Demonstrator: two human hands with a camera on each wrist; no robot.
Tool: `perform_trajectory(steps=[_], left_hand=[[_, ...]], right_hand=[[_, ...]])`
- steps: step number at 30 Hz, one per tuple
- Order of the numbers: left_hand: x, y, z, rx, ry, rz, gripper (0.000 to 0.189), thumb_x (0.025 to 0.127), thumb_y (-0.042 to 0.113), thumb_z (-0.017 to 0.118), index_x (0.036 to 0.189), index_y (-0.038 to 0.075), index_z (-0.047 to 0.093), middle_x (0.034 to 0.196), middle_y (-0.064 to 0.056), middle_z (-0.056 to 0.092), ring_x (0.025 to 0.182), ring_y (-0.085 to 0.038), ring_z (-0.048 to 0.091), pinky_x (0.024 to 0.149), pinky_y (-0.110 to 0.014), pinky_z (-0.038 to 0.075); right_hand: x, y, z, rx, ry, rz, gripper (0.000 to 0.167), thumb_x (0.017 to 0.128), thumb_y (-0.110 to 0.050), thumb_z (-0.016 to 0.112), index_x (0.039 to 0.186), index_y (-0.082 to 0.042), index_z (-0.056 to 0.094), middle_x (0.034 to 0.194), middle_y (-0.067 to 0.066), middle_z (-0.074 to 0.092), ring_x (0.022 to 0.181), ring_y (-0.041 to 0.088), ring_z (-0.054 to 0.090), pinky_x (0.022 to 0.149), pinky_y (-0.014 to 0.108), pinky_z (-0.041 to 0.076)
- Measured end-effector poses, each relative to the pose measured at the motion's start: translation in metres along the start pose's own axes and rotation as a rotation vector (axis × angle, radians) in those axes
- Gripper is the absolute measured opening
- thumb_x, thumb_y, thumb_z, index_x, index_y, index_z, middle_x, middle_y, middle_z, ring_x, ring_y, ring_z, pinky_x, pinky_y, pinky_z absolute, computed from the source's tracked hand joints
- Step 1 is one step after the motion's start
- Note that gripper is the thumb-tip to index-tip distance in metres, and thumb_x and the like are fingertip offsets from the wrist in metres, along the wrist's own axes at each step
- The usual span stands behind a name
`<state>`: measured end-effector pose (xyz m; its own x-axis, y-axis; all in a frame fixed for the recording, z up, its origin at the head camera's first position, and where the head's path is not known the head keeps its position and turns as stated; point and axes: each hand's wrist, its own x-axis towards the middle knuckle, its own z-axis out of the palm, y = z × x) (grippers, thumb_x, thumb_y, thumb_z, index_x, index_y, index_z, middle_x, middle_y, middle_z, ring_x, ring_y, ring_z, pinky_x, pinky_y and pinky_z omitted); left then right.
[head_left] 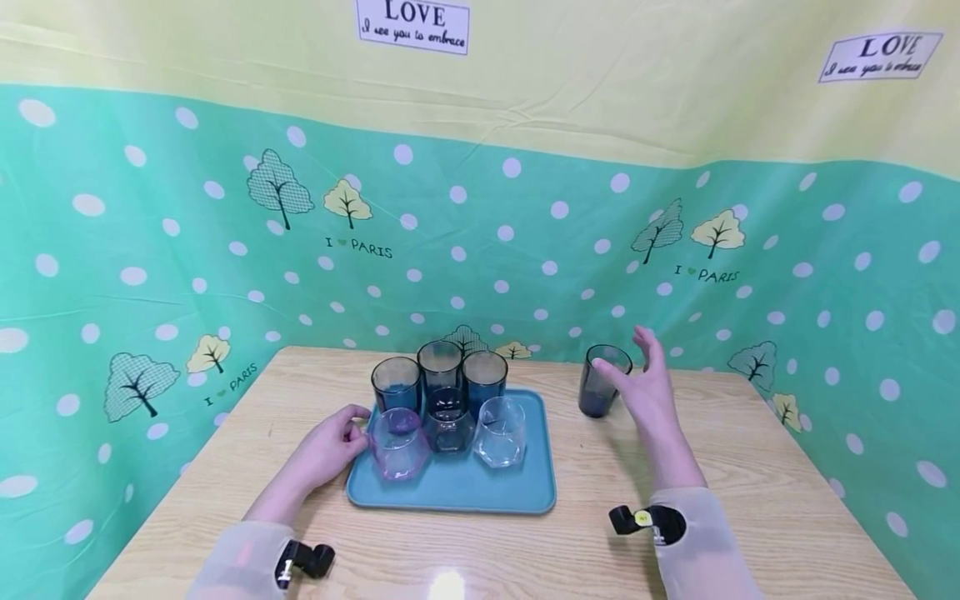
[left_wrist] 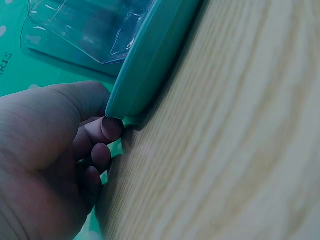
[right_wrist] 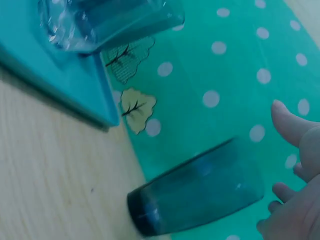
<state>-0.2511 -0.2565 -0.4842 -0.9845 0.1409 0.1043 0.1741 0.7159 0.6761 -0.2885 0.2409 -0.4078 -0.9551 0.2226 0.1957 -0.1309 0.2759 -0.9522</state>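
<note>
My left hand pinches the left rim of a blue tray, thumb above and fingertips at the underside in the left wrist view. A tall smoky-grey glass stands upright on the table, right of the tray. Around its far right side my right hand is spread, thumb and fingers wide apart. In the right wrist view, a gap shows between those fingers and the glass. Along the tray's back stand tall dark glasses. In front are a pinkish glass, a grey one and a clear one, all faceted.
The wooden table ends at a green and yellow curtain with dots and trees, hanging behind and at both sides. Each sleeve carries a black wrist camera.
</note>
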Motion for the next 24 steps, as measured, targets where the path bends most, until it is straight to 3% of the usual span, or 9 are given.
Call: perform_trajectory(steps=[5,10,24], left_hand=[[0.000,0.001,0.000,0.012,-0.002,-0.010,0.041,0.101,0.010,0.073,0.138,-0.002,0.063,0.083,0.002,0.062,0.076,-0.014,0.057,0.078,-0.037,0.047],[-0.001,0.002,-0.001,0.006,0.001,-0.010,0.041,0.100,0.009,0.073,0.138,-0.002,0.063,0.082,0.002,0.061,0.076,-0.015,0.057,0.078,-0.039,0.047],[-0.001,0.000,-0.002,-0.002,-0.001,-0.015,0.040,0.101,0.009,0.072,0.138,-0.003,0.063,0.080,0.001,0.060,0.074,-0.016,0.057,0.078,-0.037,0.046]], right_hand=[[-0.007,-0.018,0.003,0.033,0.060,-0.015,0.103,0.096,-0.035,0.089,0.176,-0.032,0.025,0.179,-0.008,0.026,0.168,0.019,0.011,0.130,0.055,0.023],[-0.015,-0.033,0.008,0.062,0.106,-0.020,0.099,0.096,-0.035,0.089,0.175,-0.030,0.029,0.177,-0.009,0.031,0.167,0.021,0.014,0.131,0.049,0.025],[-0.025,-0.046,0.034,0.075,0.055,-0.088,0.095,0.096,-0.033,0.090,0.173,-0.027,0.034,0.175,-0.008,0.035,0.166,0.018,0.017,0.130,0.043,0.027]])
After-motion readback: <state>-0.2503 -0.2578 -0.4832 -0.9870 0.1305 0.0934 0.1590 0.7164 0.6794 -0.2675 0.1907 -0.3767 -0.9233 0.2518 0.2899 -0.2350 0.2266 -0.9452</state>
